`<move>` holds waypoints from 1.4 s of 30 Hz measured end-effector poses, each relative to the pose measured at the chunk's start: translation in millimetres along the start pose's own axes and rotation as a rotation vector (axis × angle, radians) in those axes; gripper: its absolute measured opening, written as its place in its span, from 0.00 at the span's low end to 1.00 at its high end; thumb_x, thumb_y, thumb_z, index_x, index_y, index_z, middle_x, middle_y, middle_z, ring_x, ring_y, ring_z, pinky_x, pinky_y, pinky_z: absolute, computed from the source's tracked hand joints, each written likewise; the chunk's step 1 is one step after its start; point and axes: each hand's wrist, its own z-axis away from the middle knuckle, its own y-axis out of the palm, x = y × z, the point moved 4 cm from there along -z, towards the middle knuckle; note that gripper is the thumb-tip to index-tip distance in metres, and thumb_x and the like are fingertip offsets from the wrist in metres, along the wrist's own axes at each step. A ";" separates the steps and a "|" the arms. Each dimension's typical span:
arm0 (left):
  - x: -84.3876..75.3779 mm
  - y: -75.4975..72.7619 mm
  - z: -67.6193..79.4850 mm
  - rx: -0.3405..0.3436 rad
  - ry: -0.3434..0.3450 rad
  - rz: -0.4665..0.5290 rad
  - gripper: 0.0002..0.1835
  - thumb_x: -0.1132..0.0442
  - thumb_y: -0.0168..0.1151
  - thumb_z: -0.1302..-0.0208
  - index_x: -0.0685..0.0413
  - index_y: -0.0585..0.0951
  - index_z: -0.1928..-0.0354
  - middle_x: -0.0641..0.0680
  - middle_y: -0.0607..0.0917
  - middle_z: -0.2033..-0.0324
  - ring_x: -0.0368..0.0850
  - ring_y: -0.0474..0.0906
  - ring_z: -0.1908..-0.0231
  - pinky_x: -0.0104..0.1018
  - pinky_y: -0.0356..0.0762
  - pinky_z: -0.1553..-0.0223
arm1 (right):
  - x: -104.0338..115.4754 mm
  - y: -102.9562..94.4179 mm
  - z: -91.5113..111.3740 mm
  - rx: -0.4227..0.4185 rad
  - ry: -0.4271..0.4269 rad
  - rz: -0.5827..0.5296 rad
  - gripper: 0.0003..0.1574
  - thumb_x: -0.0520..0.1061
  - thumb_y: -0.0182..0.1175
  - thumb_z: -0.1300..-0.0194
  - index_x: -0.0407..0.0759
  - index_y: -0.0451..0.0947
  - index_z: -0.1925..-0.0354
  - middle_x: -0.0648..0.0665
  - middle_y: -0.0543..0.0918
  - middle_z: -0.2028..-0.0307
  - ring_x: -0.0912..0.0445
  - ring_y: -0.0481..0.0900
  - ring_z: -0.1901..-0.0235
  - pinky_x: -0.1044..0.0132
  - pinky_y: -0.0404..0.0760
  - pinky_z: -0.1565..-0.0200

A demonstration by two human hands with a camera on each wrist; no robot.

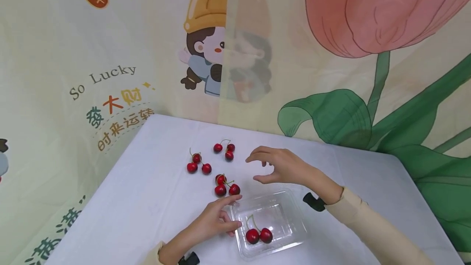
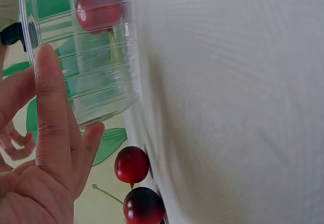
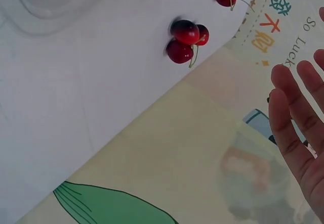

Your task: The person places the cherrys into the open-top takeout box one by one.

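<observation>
A clear plastic container sits near the table's front and holds two red cherries. My left hand rests against its left rim, with the fingers straight along the clear wall. One of those cherries shows through the wall. My right hand hovers just beyond the container, fingers loosely curved and holding nothing; its fingers show spread in the right wrist view. A cluster of three cherries lies between the hands, just left of the right one.
Two more cherry clusters lie farther back on the white table. A printed cloth backdrop hangs behind and to the left. The table's edge runs close behind the far cherries.
</observation>
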 end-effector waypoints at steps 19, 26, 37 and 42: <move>1.8 -0.9 5.9 0.013 -0.001 -0.004 0.36 0.64 0.70 0.40 0.59 0.67 0.31 0.60 0.77 0.48 0.42 0.83 0.77 0.27 0.73 0.65 | -45.7 12.7 -75.1 0.014 0.190 -0.147 0.30 0.46 0.72 0.44 0.42 0.78 0.43 0.43 0.81 0.49 0.49 0.79 0.61 0.68 0.78 0.67; 0.5 0.5 9.0 0.029 -0.020 -0.004 0.36 0.63 0.69 0.40 0.58 0.67 0.31 0.57 0.83 0.73 0.42 0.82 0.78 0.26 0.72 0.60 | -54.7 33.0 -96.3 0.127 0.276 -0.204 0.35 0.46 0.72 0.44 0.43 0.74 0.39 0.38 0.77 0.42 0.43 0.78 0.52 0.63 0.80 0.59; 2.2 1.8 10.5 0.042 -0.038 0.011 0.35 0.64 0.69 0.40 0.56 0.67 0.31 0.52 0.82 0.79 0.41 0.82 0.79 0.26 0.70 0.68 | -65.6 76.9 -114.5 0.288 0.341 -0.167 0.44 0.50 0.73 0.44 0.45 0.68 0.32 0.42 0.68 0.33 0.46 0.63 0.33 0.45 0.65 0.35; 1.7 2.5 11.4 0.040 -0.039 0.017 0.35 0.64 0.70 0.40 0.56 0.68 0.31 0.55 0.82 0.62 0.41 0.82 0.78 0.26 0.71 0.66 | -68.4 88.5 -118.2 0.315 0.357 -0.157 0.40 0.49 0.72 0.43 0.45 0.71 0.35 0.41 0.68 0.34 0.47 0.65 0.35 0.48 0.67 0.36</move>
